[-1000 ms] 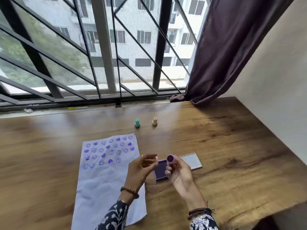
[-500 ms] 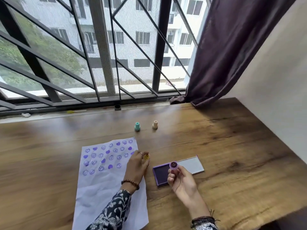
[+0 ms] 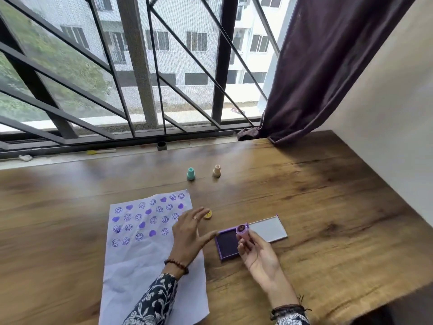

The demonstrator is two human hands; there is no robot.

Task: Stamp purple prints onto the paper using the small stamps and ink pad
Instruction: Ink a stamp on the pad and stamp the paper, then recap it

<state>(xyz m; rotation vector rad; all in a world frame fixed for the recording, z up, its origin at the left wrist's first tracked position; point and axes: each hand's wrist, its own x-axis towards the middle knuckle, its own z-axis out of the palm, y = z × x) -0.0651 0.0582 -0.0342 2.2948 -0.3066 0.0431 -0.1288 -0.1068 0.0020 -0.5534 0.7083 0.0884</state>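
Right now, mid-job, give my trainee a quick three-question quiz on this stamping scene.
1. True or false: the right hand holds the small pink round stamp with its inked face turned up.
2. Which item lies on the wooden table just beyond the left hand? A) small yellow stamp B) teal stamp C) beige stamp
3. Fill in: the open purple ink pad lies to the ___ of the white printed paper.

Key: 1 true; 2 A; 3 right
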